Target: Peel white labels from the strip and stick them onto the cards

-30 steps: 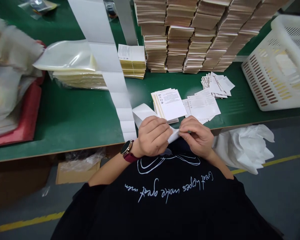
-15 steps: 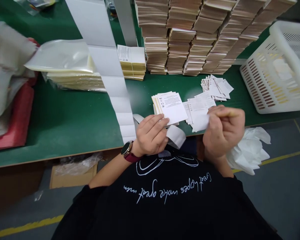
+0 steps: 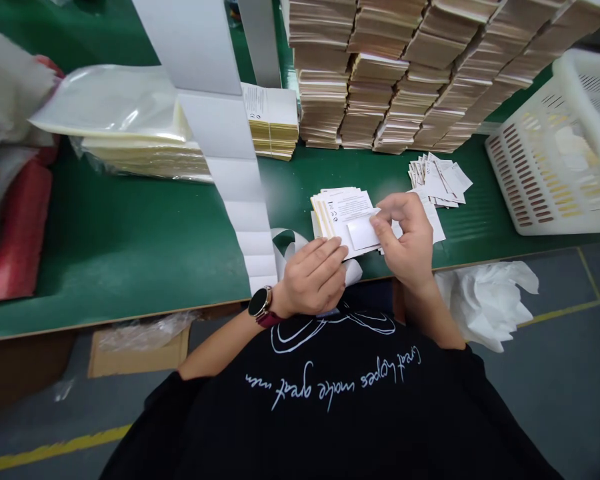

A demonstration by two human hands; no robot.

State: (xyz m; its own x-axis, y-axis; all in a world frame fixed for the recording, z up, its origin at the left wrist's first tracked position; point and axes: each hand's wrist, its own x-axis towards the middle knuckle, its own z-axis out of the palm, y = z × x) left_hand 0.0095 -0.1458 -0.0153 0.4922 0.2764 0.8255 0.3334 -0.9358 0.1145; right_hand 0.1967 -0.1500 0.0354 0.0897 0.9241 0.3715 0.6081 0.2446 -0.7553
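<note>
Two hands: left hand [image 3: 314,277] is clenched on the loose curled end of the label strip [image 3: 240,173] at the table edge; right hand [image 3: 405,237] pinches a white label [image 3: 363,233].
Change: half a second ago the right hand was raised with the peeled label; now it is lowered and the label lies on the top card.
Card stack [image 3: 343,207]: just beyond both hands, white label on its near right part.
Farther: loose leaflets [image 3: 437,177], white basket [image 3: 545,193], tall card piles [image 3: 380,100].

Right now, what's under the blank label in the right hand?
The blank label, pinched by the right hand, lies on the top card of a card stack on the table. Print shows at the card's upper left; what's beneath the label and hand is covered.
</note>
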